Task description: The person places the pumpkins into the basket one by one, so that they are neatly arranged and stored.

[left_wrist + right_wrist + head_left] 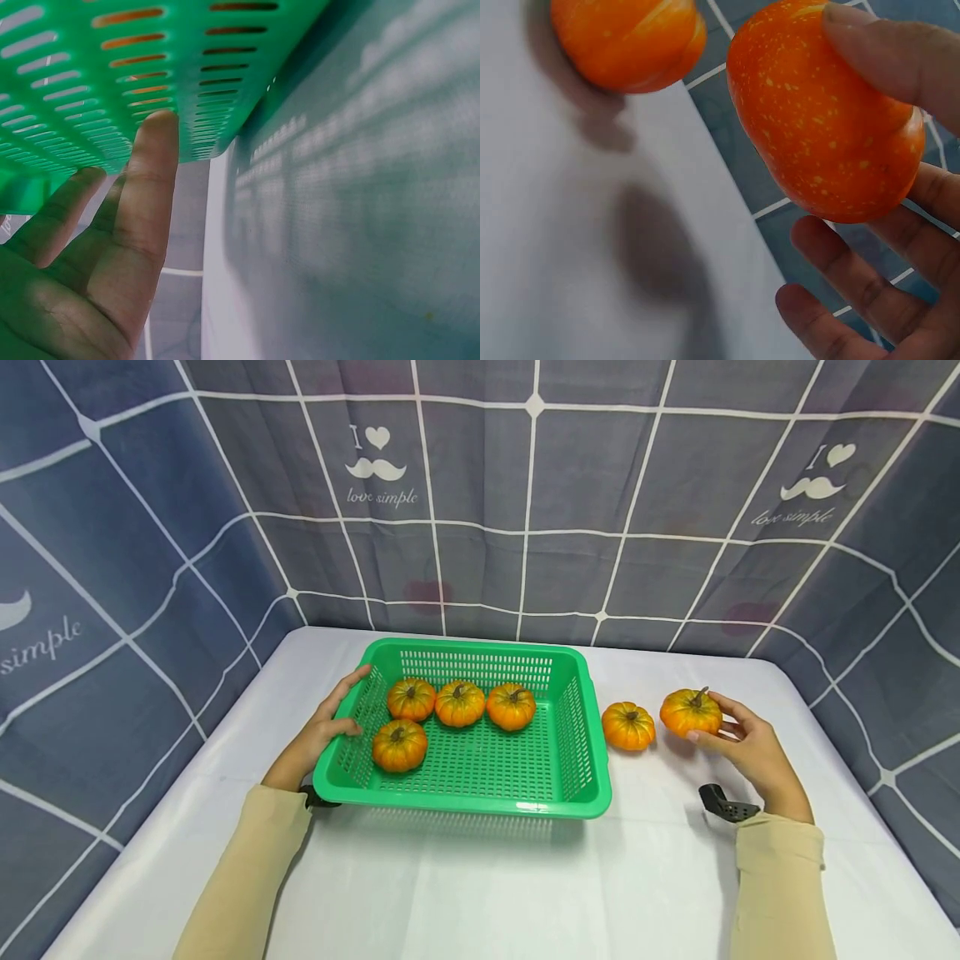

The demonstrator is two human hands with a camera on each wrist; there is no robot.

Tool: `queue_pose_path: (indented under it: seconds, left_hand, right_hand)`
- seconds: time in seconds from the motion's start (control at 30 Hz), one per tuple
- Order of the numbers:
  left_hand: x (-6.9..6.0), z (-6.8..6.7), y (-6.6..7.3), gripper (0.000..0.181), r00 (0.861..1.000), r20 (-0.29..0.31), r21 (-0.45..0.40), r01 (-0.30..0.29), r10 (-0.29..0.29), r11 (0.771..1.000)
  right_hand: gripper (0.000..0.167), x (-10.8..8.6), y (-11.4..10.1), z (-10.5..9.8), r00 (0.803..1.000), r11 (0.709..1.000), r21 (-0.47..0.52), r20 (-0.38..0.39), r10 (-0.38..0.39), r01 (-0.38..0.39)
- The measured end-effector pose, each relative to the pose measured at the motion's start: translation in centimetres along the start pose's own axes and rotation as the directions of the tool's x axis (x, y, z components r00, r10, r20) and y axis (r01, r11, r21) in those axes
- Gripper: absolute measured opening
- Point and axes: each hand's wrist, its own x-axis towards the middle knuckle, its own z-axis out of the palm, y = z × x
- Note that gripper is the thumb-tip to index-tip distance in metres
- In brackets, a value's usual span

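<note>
A green plastic basket [480, 806] stands at the middle of the table with several small orange pumpkins inside, three in a back row and another pumpkin [400, 746] in front of them at the left. My left hand [318, 735] grips its left rim, thumb over the edge; in the left wrist view the fingers [154, 172] lie against the slotted outer wall. To the right, my right hand [753, 752] holds a pumpkin [825, 120] between thumb and fingers, raised off the cloth. Another pumpkin [628, 727] sits on the table between the basket and that hand.
A white cloth [465, 893] covers the table. Blue-grey checked curtain [480, 560] hangs behind and at both sides, close to the table's edges. Black wrist-worn devices [726, 803] show near the cuffs.
</note>
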Motion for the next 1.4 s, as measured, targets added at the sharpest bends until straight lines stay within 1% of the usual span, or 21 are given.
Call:
queue_pose_path:
  seconds: [0.07, 0.23, 0.4, 0.5, 0.67, 0.87, 0.97, 1.1, 1.17, 1.27, 1.4]
  left_hand:
    - [0.0, -0.1, -0.1, 0.100, 1.000, 0.003, -0.008, 0.001, -0.001, 1.000]
    - [0.1, -0.1, -0.1, 0.100, 1.000, 0.008, -0.028, 0.003, -0.003, 1.000]
    - [0.0, 0.0, 0.0, 0.100, 1.000, 0.009, -0.055, 0.000, 0.001, 0.998]
    - [-0.1, 0.0, 0.1, 0.100, 1.000, 0.007, -0.053, -0.001, 0.001, 0.999]
    - [-0.1, 0.0, 0.1, 0.100, 1.000, 0.009, -0.044, 0.009, -0.008, 0.999]
    - [-0.1, 0.1, 0.0, 0.099, 1.000, 0.016, -0.069, 0.002, -0.001, 0.998]
    - [-0.1, 0.1, 0.0, 0.099, 1.000, 0.018, -0.072, 0.000, 0.001, 0.997]
    - [0.0, 0.0, -0.1, 0.099, 1.000, 0.009, -0.037, -0.003, 0.003, 0.999]
    - [0.0, 0.0, -0.1, 0.099, 1.000, 0.006, -0.018, -0.007, 0.007, 1.000]
    - [0.0, 0.1, 0.0, 0.099, 1.000, 0.004, -0.017, -0.008, 0.008, 1.000]
    - [-0.1, 0.2, 0.0, 0.100, 1.000, 0.009, -0.048, -0.009, 0.010, 0.999]
  right_hand:
    - [0.081, -0.1, -0.5, -0.1, 0.999, 0.999, -0.003, -0.005, -0.036, 0.036]
    - [0.081, -0.4, -2.1, -0.3, 0.996, 0.995, -0.021, 0.004, -0.094, 0.094]
    - [0.080, -0.8, -3.7, -0.3, 0.991, 0.990, -0.024, 0.014, -0.136, 0.136]
    - [0.080, -1.0, -4.6, -0.3, 0.988, 0.987, -0.040, 0.024, -0.155, 0.156]
    - [0.081, -1.3, -6.1, 0.0, 0.980, 0.975, -0.094, 0.042, -0.197, 0.200]
    - [0.081, -1.7, -7.6, 0.5, 0.965, 0.960, -0.112, 0.085, -0.247, 0.256]
    - [0.080, -1.9, -8.1, 0.8, 0.956, 0.951, -0.118, 0.098, -0.276, 0.287]
    - [0.080, -1.9, -8.5, 1.2, 0.945, 0.941, -0.109, 0.109, -0.308, 0.319]
    - [0.079, -1.9, -8.6, 1.5, 0.937, 0.937, -0.083, 0.120, -0.329, 0.340]
    - [0.078, -1.7, -8.7, 1.9, 0.917, 0.925, -0.025, 0.141, -0.373, 0.380]
    - [0.076, -1.4, -8.9, 2.7, 0.889, 0.905, 0.054, 0.172, -0.425, 0.422]
